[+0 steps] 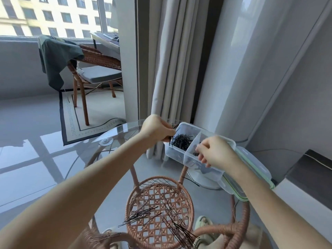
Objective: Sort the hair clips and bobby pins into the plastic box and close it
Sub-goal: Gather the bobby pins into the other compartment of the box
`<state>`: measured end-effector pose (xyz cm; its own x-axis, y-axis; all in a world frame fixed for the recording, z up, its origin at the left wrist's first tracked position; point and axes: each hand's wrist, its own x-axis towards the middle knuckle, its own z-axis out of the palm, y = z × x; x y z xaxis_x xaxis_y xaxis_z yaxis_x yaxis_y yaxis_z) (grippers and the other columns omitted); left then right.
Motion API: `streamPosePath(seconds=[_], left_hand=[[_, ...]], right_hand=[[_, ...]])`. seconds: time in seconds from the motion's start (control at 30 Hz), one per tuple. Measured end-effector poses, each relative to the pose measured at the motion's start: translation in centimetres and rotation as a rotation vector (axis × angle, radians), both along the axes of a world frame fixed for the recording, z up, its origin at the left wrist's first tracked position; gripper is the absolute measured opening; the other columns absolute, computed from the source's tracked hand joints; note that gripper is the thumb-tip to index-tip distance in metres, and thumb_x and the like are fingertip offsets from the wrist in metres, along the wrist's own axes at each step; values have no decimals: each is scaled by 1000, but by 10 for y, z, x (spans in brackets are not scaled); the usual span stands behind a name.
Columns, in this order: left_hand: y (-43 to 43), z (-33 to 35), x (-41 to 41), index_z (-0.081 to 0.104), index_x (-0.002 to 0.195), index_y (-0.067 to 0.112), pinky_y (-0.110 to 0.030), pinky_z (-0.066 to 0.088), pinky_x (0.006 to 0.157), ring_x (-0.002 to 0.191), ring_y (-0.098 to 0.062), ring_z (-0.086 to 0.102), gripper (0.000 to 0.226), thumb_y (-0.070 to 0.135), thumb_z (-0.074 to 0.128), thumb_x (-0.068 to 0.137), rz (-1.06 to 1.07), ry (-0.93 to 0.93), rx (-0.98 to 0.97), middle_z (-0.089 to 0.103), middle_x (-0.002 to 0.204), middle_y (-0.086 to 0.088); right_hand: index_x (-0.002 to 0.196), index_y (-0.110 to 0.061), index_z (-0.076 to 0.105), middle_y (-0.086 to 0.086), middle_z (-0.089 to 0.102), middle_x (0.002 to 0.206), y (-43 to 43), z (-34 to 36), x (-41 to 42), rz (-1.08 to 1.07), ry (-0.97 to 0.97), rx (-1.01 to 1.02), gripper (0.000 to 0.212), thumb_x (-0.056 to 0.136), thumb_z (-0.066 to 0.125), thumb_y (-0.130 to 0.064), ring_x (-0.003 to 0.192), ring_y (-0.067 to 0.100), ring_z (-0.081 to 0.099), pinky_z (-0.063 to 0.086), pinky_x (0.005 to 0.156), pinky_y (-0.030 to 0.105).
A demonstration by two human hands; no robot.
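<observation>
A clear plastic box [177,155] with two compartments stands at the far side of the glass table [111,135]. Its left compartment holds a heap of black bobby pins [181,141]; dark hair clips [204,168] lie in the right one. My left hand [156,129] pinches a few bobby pins over the left compartment's far corner. Over the right compartment, my right hand [214,150] has curled fingers pinching a small dark clip. The box's lid [251,177], green-rimmed, lies beside it on the right. Several loose bobby pins [158,218] lie on the glass near me.
Under the glass is a wicker table frame with a round woven shelf [159,212]. A grey curtain [172,60] hangs behind the box. A wicker chair [93,72] with a green cloth stands far left. A dark box [309,175] sits at the right wall.
</observation>
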<state>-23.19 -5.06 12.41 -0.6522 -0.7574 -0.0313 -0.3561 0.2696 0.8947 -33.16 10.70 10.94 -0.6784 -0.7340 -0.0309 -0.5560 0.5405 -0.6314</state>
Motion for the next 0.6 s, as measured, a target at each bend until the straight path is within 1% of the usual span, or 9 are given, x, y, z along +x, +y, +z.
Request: streamPosePath(seconds=[0.07, 0.17, 0.23, 0.3, 0.37, 0.43, 0.47, 0.53, 0.6], left_hand=[[-1, -1, -26, 71, 79, -2, -31, 60, 64, 56, -19, 67, 9, 4, 71, 72, -28, -79, -93, 70, 72, -13], [-3, -8, -53, 69, 87, -6, -37, 58, 76, 75, -27, 69, 15, 4, 65, 76, -117, -310, -327, 70, 80, -17], [0, -9, -59, 66, 84, 0, -33, 56, 76, 71, -24, 64, 14, 12, 67, 77, -178, -452, -457, 64, 73, -9], [0, -8, -61, 60, 71, 5, -31, 55, 72, 63, -20, 57, 19, 20, 70, 77, -220, -509, -523, 57, 60, -3], [0, -6, -57, 59, 65, 5, -30, 53, 70, 57, -18, 55, 23, 22, 69, 78, -248, -502, -538, 55, 54, 0], [1, -3, -44, 68, 76, 3, -30, 55, 72, 58, -17, 58, 18, 20, 65, 80, -239, -428, -521, 65, 63, -5], [2, -2, -35, 71, 79, 3, -30, 56, 71, 58, -17, 59, 17, 19, 64, 81, -206, -374, -512, 67, 69, -6], [5, -2, -10, 72, 80, 5, -23, 52, 62, 56, -13, 57, 17, 17, 61, 82, -154, -318, -534, 63, 73, 2], [10, -9, 23, 72, 81, 9, -25, 50, 59, 58, -14, 57, 17, 20, 59, 83, -174, -397, -570, 58, 74, 5]], right_hand=[[79, 10, 60, 28, 66, 80, 17, -8, 9, 46, 68, 71, 33, 91, 46, -17, 60, 30, 56, 54, 66, 44], [77, 2, 63, 19, 68, 78, 30, -15, 21, 117, 134, 125, 33, 93, 46, -22, 70, 33, 62, 52, 66, 39], [67, -4, 60, 10, 65, 67, 34, -20, 24, 178, 184, 148, 36, 94, 45, -23, 59, 24, 57, 46, 56, 31], [51, -16, 42, -2, 46, 53, 36, -27, 25, 234, 222, 179, 44, 94, 44, -22, 46, 11, 38, 31, 46, 24], [49, -20, 28, -4, 32, 50, 37, -36, 28, 287, 264, 238, 48, 95, 43, -21, 45, 10, 29, 22, 43, 24], [53, -19, 27, -1, 34, 57, 39, -48, 32, 304, 313, 314, 45, 96, 42, -22, 53, 17, 39, 26, 47, 27], [57, -18, 32, 1, 40, 65, 39, -54, 35, 301, 342, 327, 41, 96, 43, -22, 65, 22, 48, 31, 54, 29], [79, -11, 50, 9, 53, 92, 38, -64, 40, 247, 368, 310, 21, 95, 45, -23, 91, 30, 57, 36, 68, 31], [101, -7, 52, 11, 57, 108, 35, -71, 43, 164, 350, 268, 19, 94, 49, -25, 98, 31, 58, 37, 70, 31]])
